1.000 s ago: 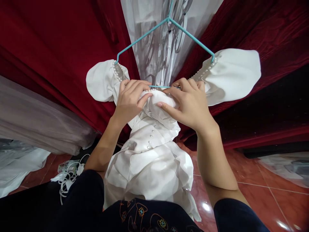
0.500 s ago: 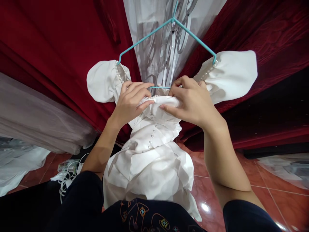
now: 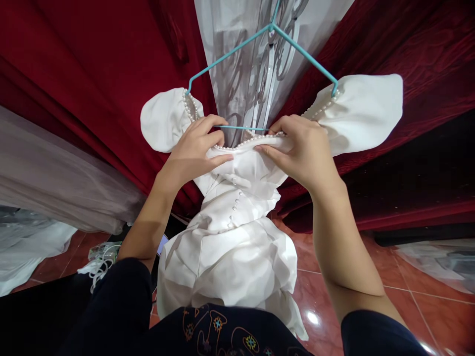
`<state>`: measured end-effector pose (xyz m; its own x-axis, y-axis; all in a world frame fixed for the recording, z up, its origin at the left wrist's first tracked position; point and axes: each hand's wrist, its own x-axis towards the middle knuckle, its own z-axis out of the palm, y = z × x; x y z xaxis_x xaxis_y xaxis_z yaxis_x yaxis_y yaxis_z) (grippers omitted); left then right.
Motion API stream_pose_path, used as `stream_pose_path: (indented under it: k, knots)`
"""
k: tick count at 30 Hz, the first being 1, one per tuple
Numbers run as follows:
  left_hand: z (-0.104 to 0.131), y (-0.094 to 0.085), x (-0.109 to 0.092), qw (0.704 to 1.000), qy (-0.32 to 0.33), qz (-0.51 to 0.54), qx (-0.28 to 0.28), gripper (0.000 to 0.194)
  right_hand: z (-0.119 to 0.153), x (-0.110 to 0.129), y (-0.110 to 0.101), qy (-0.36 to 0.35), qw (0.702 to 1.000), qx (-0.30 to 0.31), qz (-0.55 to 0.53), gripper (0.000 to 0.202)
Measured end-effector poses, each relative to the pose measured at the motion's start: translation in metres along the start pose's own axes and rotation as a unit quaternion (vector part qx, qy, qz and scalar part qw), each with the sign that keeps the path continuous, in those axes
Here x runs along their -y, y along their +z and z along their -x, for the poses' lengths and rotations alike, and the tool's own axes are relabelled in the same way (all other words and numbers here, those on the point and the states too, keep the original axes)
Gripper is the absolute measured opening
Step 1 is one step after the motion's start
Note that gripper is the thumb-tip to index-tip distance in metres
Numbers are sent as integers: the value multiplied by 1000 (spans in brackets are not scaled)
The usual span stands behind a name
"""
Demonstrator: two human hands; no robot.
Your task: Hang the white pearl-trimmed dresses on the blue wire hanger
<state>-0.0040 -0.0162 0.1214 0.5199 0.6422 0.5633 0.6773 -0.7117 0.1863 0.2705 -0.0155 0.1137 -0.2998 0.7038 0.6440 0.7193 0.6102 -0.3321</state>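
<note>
Red curtain (image 3: 92, 74) on the left; then I've got the left hand (image 3: 195, 147) pinching the pearl-edged neckline (image 3: 241, 146) of the white dress (image 3: 226, 254), centre on its turquoise hanger (image 3: 305, 55), and the right hand (image 3: 307, 148) gripping that edge.

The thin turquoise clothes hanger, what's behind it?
White drapery and pale scrolled bars, between dark red fabric curtains. Lower down, the white pearl-trimmed cloth dress covers whatever is there.
</note>
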Motion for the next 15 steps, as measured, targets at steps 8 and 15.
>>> stream_pose_path:
  k: [8,15]
  knots:
    - [5,-23,32,998,-27,-50,-12,48,2,-1,12,12,1000,2,3,26]
    - [3,-53,33,998,-40,-35,27,40,-1,-1,5,14,1000,4,0,23]
